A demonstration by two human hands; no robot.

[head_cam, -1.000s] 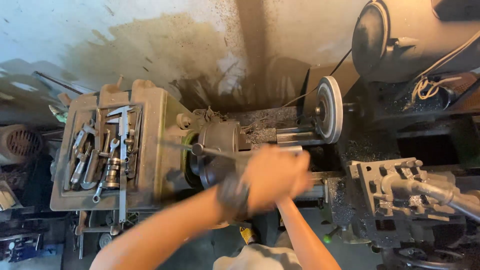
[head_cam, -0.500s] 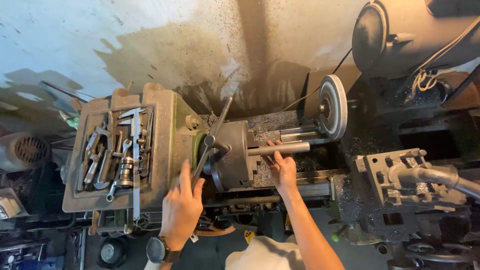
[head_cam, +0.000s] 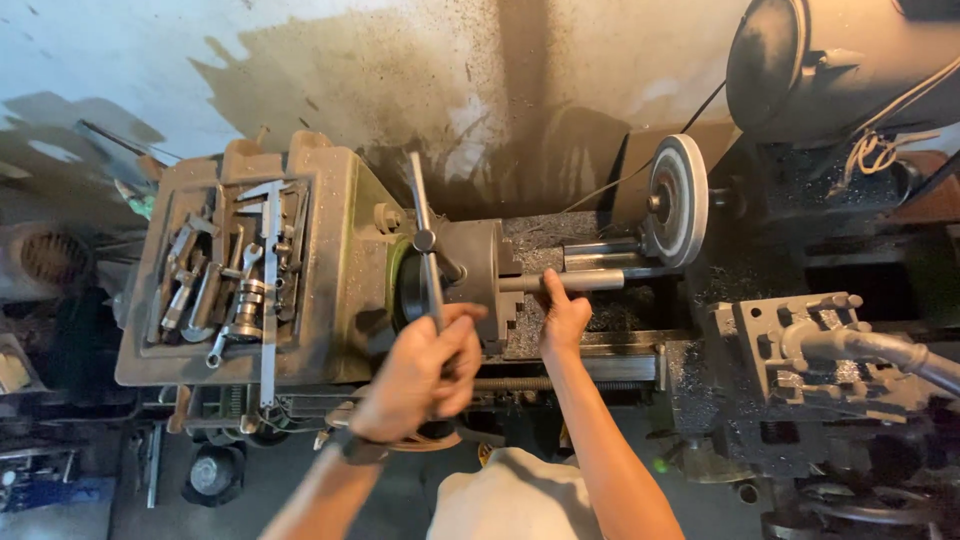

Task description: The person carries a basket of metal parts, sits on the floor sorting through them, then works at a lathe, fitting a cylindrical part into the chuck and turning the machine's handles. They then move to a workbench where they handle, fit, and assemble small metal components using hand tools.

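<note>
I look down on a lathe. My left hand (head_cam: 425, 370) grips the near end of a long T-handled chuck key (head_cam: 424, 240) that stands in the dark chuck (head_cam: 470, 275). A grey metal rod (head_cam: 575, 281) sticks out of the chuck to the right. My right hand (head_cam: 563, 318) rests under that rod, fingers touching it close to the chuck jaws. A watch sits on my left wrist.
On the headstock, a recessed tray (head_cam: 165, 300) holds several wrenches, a caliper and other tools. A round grey wheel (head_cam: 676, 200) stands right of the rod. The tool post (head_cam: 790, 345) with a handle is at the right. Metal chips cover the bed.
My left hand rose from the lower chuck area and closed on the chuck key. The key swung from a slant toward upright. My right hand stayed at the rod.
</note>
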